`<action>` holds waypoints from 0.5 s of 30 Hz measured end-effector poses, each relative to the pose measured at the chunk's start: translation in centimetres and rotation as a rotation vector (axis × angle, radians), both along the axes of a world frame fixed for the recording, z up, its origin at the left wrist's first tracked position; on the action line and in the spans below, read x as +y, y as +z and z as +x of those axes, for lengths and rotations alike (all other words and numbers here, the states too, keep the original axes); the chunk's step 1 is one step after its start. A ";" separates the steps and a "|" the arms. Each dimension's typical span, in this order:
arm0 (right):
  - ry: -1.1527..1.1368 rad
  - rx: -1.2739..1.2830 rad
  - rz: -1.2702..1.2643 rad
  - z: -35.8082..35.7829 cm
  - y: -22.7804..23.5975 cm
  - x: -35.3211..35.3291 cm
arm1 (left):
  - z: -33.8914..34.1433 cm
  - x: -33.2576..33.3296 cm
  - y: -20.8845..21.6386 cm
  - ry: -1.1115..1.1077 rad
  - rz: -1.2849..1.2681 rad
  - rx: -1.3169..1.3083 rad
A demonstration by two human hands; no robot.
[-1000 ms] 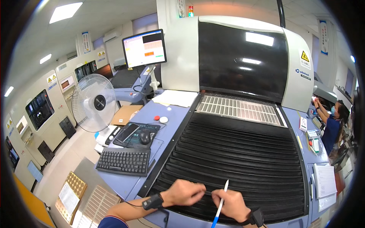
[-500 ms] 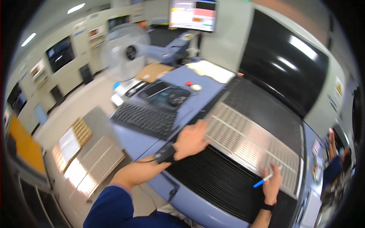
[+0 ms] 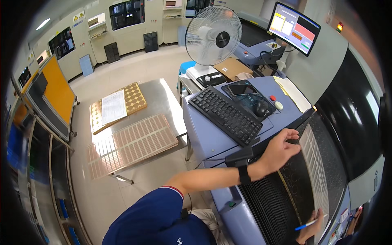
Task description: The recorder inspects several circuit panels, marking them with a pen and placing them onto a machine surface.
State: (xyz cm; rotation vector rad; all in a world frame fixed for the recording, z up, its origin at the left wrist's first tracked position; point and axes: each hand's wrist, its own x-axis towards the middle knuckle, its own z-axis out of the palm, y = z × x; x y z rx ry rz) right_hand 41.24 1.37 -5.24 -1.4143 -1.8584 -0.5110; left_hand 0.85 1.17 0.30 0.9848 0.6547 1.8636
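A pale panel [image 3: 315,167] with rows of slots stands at a steep tilt over the black bed of the machine, so I see it narrowed. My left hand [image 3: 277,153] is closed at its far left end, thumb and fingers curled about the edge; the exact contact is partly hidden. At the near end my right hand [image 3: 310,229] holds a marker pen [image 3: 306,225] with a blue end, its fingers also against the panel. Beside the panel lies a dark glossy surface [image 3: 292,175] with faint circles and a thin gold edge.
Left of the machine, a metal table [image 3: 155,98] bears a slotted copper-coloured panel [image 3: 134,143] and a gold panel with round shapes [image 3: 135,97] under a paper sheet [image 3: 114,107]. A keyboard [image 3: 226,114], mouse [image 3: 261,108] and phone [image 3: 242,90] lie nearby; a fan [image 3: 214,38] stands behind.
The panel has gone from lying flat to a steep tilt. My left hand has curled round its end, and my right hand keeps the pen. The view has turned left.
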 end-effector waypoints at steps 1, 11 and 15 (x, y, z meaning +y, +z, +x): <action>-0.006 -0.037 0.031 -3.5 3.3 -2.1 | 0.7 -1.5 0.2 -0.054 0.052 -0.023; 0.338 0.008 -0.265 -11.4 10.6 -20.1 | -0.5 -16.7 -2.5 -0.017 -0.233 -0.071; 0.749 0.390 -0.062 -4.0 8.0 -19.0 | -4.0 -20.7 -2.4 0.121 -0.022 -0.090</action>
